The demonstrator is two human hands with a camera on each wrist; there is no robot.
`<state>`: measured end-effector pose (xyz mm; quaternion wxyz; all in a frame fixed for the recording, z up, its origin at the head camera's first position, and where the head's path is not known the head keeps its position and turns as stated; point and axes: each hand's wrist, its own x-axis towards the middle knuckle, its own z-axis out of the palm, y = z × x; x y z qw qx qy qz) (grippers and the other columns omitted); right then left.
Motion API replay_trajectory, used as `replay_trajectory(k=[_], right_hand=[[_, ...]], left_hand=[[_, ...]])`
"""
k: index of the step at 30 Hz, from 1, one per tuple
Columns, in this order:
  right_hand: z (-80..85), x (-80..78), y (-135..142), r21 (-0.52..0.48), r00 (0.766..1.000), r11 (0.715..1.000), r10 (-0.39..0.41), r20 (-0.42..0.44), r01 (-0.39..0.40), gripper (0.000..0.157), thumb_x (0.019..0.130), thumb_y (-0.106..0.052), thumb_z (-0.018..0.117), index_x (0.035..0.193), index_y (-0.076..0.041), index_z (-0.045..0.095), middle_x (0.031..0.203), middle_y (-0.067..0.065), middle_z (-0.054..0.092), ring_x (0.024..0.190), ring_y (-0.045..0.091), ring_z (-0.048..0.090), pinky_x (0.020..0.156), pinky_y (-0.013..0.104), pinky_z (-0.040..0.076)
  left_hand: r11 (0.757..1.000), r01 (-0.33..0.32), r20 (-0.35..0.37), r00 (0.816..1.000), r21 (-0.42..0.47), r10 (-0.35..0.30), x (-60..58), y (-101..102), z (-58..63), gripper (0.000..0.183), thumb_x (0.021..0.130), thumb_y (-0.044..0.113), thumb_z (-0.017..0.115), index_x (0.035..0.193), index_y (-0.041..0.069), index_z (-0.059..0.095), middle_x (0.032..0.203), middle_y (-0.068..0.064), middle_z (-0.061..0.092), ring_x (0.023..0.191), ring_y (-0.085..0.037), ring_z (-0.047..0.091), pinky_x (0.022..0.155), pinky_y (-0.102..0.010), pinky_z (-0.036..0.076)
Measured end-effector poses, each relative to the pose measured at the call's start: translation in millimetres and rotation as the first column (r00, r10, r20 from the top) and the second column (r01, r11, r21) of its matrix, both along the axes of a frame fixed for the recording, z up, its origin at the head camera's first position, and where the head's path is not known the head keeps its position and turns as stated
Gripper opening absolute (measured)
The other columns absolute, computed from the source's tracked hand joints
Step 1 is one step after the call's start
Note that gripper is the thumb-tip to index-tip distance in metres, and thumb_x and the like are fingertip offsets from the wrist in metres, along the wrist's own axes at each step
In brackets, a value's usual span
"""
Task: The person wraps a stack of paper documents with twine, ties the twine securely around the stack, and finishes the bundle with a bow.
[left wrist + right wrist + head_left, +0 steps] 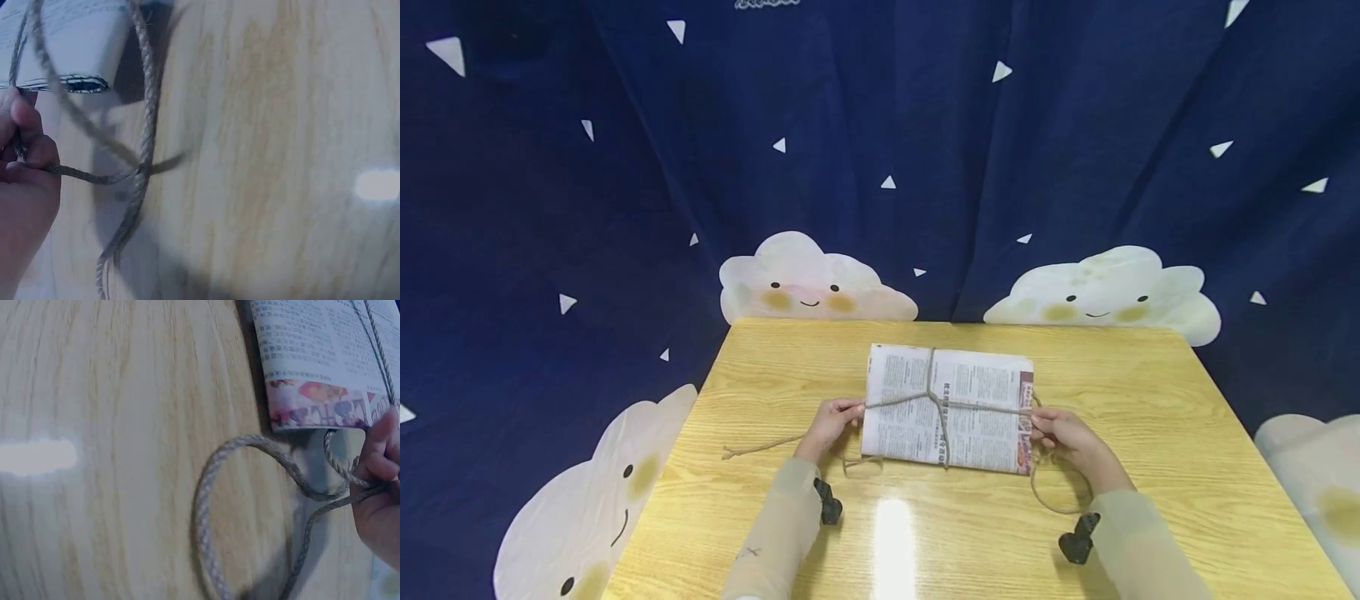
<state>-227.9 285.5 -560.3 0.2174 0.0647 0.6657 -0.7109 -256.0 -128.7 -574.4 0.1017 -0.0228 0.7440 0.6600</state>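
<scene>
A folded bundle of newspaper (pixel 985 379) lies flat on the wooden table, with twine (pixel 981 407) crossing over its top both ways and meeting left of the middle. At the bundle's left edge my left hand (pixel 829 427) pinches the twine between thumb and fingers. My right hand (pixel 1075 440) grips the twine at the opposite edge. In the left wrist view a strand of twine (pixel 78 174) runs out from under the curled fingers. A thick loop of twine (pixel 203 515) hangs beside the right hand in the right wrist view. The bundle's underside is hidden.
One loose twine end (pixel 760 448) trails across the wooden table (pixel 1150 392) to the left. Slack twine (pixel 1047 504) curves near the right wrist. A dark blue curtain (pixel 880 100) with cloud and triangle prints hangs behind the table and around its sides.
</scene>
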Motion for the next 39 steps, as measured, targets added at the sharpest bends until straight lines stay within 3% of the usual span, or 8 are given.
replay_trajectory(k=[4,10,18,22,25,31,37,39], right_hand=[[4.5,-2.0,3,-0.019,0.997,0.999,0.034,-0.065,-0.035,0.023,0.094,-0.006,0.049,0.111,0.003,0.059,0.069,0.003,0.064,0.058,0.003,0.053,0.051,0.013,0.041],[23.4,-9.5,3,0.365,0.965,0.930,0.130,-0.226,-0.040,0.035,0.095,-0.005,0.044,0.120,0.020,0.044,0.073,0.010,0.065,0.060,0.006,0.053,0.053,0.022,0.045],[28.5,-14.5,-1,0.476,0.906,0.877,0.142,-0.399,0.072,0.029,0.095,0.001,0.042,0.118,0.017,0.050,0.102,0.031,0.061,0.087,0.031,0.064,0.060,0.029,0.053],[22.9,-14.0,-3,0.501,0.874,0.852,0.122,-0.471,0.152,0.026,0.093,0.003,0.045,0.114,0.007,0.059,0.110,0.028,0.059,0.084,0.019,0.064,0.060,0.022,0.052],[14.6,-14.4,-3,0.528,0.846,0.826,0.128,-0.518,0.198,0.025,0.091,0.005,0.048,0.111,0.004,0.063,0.111,0.026,0.060,0.076,0.005,0.059,0.057,0.020,0.050],[-0.5,-11.6,0,0.550,0.838,0.802,0.122,-0.532,0.232,0.027,0.089,0.011,0.047,0.106,0.004,0.066,0.109,0.026,0.060,0.072,0.005,0.056,0.054,0.018,0.046],[-8.2,-8.1,0,0.576,0.795,0.777,0.171,-0.582,0.254,0.028,0.084,0.014,0.047,0.098,0.003,0.069,0.099,0.025,0.064,0.063,0.010,0.052,0.048,0.017,0.040],[-10.3,-8.5,-1,0.608,0.805,0.752,0.182,-0.564,0.255,0.027,0.084,0.013,0.047,0.097,0.003,0.069,0.100,0.025,0.064,0.062,0.013,0.051,0.048,0.018,0.040]], left_hand=[[0.997,0.045,-0.023,0.999,0.057,-0.044,-0.9,-3,8.3,0.025,0.088,-0.001,0.055,0.109,-0.016,0.058,0.075,-0.017,0.065,0.064,-0.015,0.058,0.064,-0.027,0.049],[0.995,0.059,-0.085,0.995,0.085,-0.052,-10.1,0,12.2,0.023,0.088,-0.009,0.051,0.107,-0.020,0.056,0.087,-0.031,0.063,0.081,-0.035,0.065,0.083,-0.048,0.049],[0.997,0.082,-0.223,0.971,-0.012,-0.082,-10.0,1,33.2,0.022,0.089,-0.009,0.049,0.107,-0.013,0.060,0.104,-0.026,0.062,0.088,-0.030,0.064,0.084,-0.042,0.050],[0.986,0.047,-0.407,0.907,-0.161,-0.110,-1.3,8,45.0,0.017,0.085,-0.014,0.051,0.095,-0.013,0.064,0.098,-0.027,0.063,0.085,-0.032,0.062,0.075,-0.035,0.054],[0.968,0.018,-0.516,0.843,-0.249,-0.149,-5.7,11,30.5,0.015,0.082,-0.016,0.054,0.090,-0.013,0.066,0.094,-0.026,0.064,0.088,-0.034,0.063,0.074,-0.031,0.054],[0.937,0.049,-0.581,0.773,-0.346,-0.255,-18.4,10,-7.1,0.015,0.085,-0.005,0.057,0.090,-0.001,0.070,0.097,-0.015,0.067,0.092,-0.026,0.063,0.079,-0.029,0.052],[0.896,0.111,-0.472,0.818,-0.431,-0.329,-11.1,17,-4.2,0.020,0.082,-0.014,0.053,0.091,-0.004,0.069,0.103,-0.016,0.065,0.099,-0.032,0.059,0.089,-0.037,0.048],[0.882,0.134,-0.441,0.826,-0.453,-0.352,-9.7,19,-3.6,0.022,0.082,-0.016,0.052,0.091,-0.006,0.068,0.106,-0.018,0.063,0.101,-0.034,0.058,0.087,-0.037,0.049]])
